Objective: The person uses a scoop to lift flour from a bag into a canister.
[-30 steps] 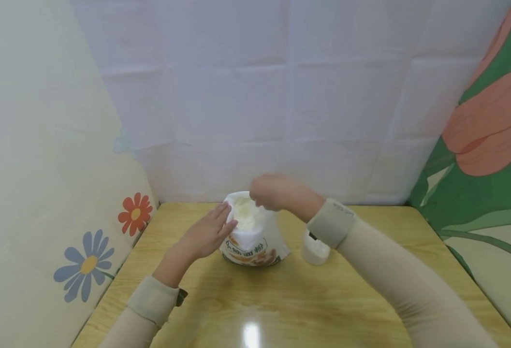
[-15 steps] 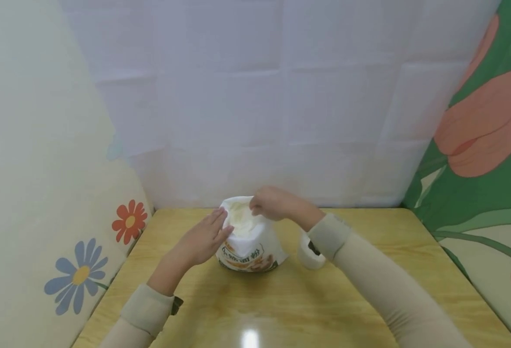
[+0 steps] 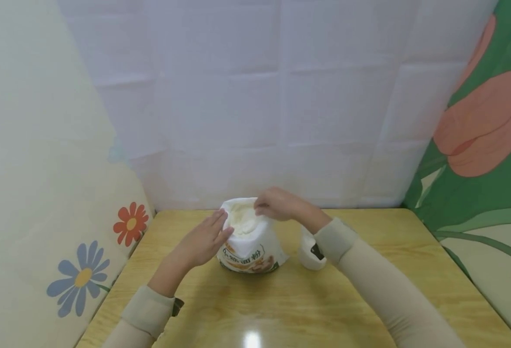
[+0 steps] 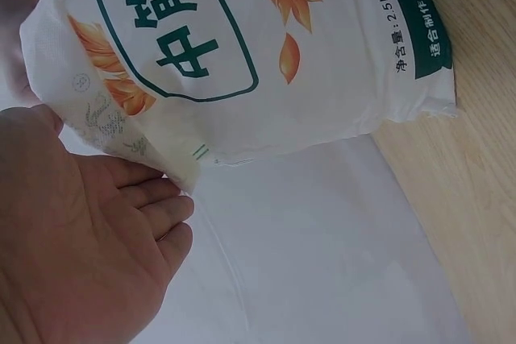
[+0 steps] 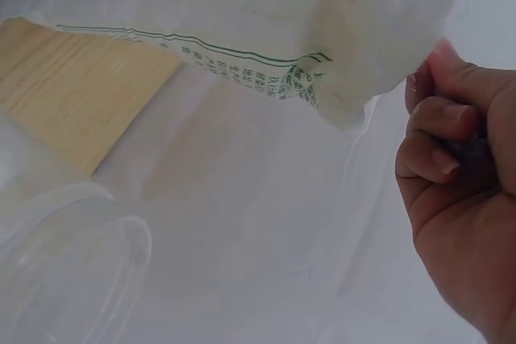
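A white flour bag (image 3: 248, 251) with green lettering and printed wheat ears stands at the back of the table, its mouth turned up and pale flour (image 3: 242, 220) inside. My left hand (image 3: 205, 237) rests at the left of the bag's rim with nearly straight fingers; in the left wrist view its fingertips (image 4: 173, 215) touch the bag's edge. Over the right side of the mouth is my right hand (image 3: 277, 205), fingers curled and thumb against index finger. Its curled fingers (image 5: 431, 155) mostly hide something small and greyish, whose kind I cannot tell.
A translucent plastic container (image 5: 72, 271) stands just right of the bag, partly behind my right sleeve (image 3: 335, 241). The wooden table (image 3: 255, 299) meets a white cloth backdrop (image 3: 255, 121) behind the bag. Flower-patterned walls border both sides.
My right hand has come down from above the bag to its right rim, then moved slightly right. My left hand keeps its place on the bag. The head view has shifted slightly.
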`<state>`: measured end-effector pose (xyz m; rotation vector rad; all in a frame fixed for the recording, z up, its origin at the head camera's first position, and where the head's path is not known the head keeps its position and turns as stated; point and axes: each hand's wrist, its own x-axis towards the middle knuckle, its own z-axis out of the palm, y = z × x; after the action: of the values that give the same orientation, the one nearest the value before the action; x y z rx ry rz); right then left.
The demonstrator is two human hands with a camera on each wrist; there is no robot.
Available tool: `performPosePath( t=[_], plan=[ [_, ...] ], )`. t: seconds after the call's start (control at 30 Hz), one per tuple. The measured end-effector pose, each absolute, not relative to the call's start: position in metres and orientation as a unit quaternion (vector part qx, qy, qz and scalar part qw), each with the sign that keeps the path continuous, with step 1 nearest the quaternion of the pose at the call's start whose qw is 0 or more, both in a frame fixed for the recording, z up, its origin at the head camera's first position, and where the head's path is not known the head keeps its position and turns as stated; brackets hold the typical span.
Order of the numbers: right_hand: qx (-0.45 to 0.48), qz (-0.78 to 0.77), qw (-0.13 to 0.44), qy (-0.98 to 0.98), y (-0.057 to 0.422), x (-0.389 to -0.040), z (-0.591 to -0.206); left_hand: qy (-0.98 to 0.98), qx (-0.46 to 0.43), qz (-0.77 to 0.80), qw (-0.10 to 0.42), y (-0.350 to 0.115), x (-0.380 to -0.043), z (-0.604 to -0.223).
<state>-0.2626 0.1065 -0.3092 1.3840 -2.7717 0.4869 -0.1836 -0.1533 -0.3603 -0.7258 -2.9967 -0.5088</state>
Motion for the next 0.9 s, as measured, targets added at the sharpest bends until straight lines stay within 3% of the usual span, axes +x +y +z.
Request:
performPosePath(
  t=[0.9],
  plan=[
    [0.323,0.335,-0.018,-0.885,0.134,-0.264,-0.327,-0.961,-0.227,-0.160,0.008,-0.154,-0.185,-0.364]
  ],
)
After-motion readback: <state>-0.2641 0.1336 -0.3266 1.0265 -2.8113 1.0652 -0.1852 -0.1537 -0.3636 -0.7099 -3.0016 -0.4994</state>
